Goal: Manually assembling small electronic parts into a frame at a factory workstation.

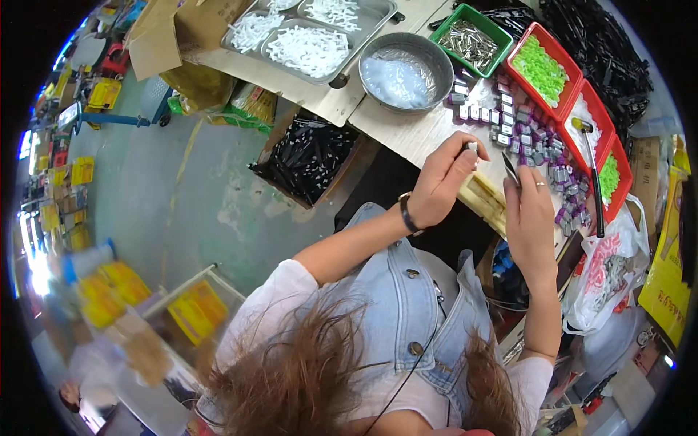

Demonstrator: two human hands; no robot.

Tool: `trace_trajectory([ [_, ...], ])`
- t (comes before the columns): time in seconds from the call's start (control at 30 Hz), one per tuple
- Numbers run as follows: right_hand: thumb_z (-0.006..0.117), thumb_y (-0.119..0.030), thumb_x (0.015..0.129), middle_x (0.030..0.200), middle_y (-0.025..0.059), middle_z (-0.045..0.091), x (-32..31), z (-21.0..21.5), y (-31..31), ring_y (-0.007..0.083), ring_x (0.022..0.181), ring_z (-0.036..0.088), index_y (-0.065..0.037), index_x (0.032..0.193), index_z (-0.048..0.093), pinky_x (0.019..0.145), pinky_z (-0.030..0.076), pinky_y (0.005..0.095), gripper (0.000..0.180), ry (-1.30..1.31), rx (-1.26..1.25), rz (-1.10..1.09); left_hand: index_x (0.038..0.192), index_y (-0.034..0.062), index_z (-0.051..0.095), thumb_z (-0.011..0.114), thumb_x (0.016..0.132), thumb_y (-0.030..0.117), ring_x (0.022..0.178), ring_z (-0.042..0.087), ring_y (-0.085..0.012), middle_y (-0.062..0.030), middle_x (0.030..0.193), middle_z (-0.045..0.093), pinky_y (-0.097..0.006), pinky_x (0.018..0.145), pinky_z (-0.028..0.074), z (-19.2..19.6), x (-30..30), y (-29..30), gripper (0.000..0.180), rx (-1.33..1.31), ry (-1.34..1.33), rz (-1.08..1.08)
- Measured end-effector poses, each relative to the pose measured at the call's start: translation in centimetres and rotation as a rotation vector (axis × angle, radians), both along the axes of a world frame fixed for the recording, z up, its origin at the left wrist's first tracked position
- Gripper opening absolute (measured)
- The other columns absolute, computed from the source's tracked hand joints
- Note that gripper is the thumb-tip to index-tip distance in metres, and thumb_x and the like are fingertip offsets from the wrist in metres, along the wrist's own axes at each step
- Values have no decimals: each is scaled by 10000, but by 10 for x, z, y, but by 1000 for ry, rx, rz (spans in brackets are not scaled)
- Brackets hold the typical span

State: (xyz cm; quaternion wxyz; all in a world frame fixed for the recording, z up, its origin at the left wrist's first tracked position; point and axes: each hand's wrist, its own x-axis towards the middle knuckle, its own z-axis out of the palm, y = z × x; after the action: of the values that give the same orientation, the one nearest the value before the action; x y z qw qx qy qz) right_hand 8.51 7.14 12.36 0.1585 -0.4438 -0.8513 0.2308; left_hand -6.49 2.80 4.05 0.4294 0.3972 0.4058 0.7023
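Head view: the person's left hand point(440, 178) pinches a small white piece point(472, 147) between thumb and fingers, above the table's near edge. The right hand point(531, 211) grips a dark pointed tool point(510, 168), its tip near the piece. A cream block point(483, 203) lies between the hands; purple-and-grey parts point(503, 118) spread beyond, near a round pan point(407, 73).

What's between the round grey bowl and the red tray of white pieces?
Many small silver-and-purple blocks, seen in the head view, lie between the round grey bowl and that red tray.
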Motion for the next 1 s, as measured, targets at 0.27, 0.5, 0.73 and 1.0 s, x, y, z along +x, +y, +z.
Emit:
trace_trajectory([
  [0.27,619,-24,818,871,164,545,-14,4,-9,361,865,535,-3,927,529,759,443,460,144,-175,253,127,1088,-2,655,647,901,75,811,552,-133,-67,899,594,-251,735,429,14,-14,-23,203,-51,247,83],
  [0.5,627,-34,815,866,156,571,-3,0,-1,344,855,548,-6,921,541,755,450,445,139,-219,222,136,1084,-7,671,648,896,60,824,573,-136,-68,898,622,-252,749,439,15,-9,-20,201,-89,311,75],
  [0.73,602,-24,832,867,179,591,6,-18,10,373,851,563,7,918,540,755,447,469,110,-183,168,213,1042,-28,673,663,894,77,678,566,-102,-54,850,638,-241,619,445,14,-5,-22,182,-200,262,46],
  [1.0,618,-29,853,885,216,560,4,-31,18,413,861,550,33,951,511,733,429,493,158,-154,67,532,969,-21,700,648,926,207,557,537,-62,-27,694,602,-212,477,420,18,-49,-44,238,-567,-681,-765],
])
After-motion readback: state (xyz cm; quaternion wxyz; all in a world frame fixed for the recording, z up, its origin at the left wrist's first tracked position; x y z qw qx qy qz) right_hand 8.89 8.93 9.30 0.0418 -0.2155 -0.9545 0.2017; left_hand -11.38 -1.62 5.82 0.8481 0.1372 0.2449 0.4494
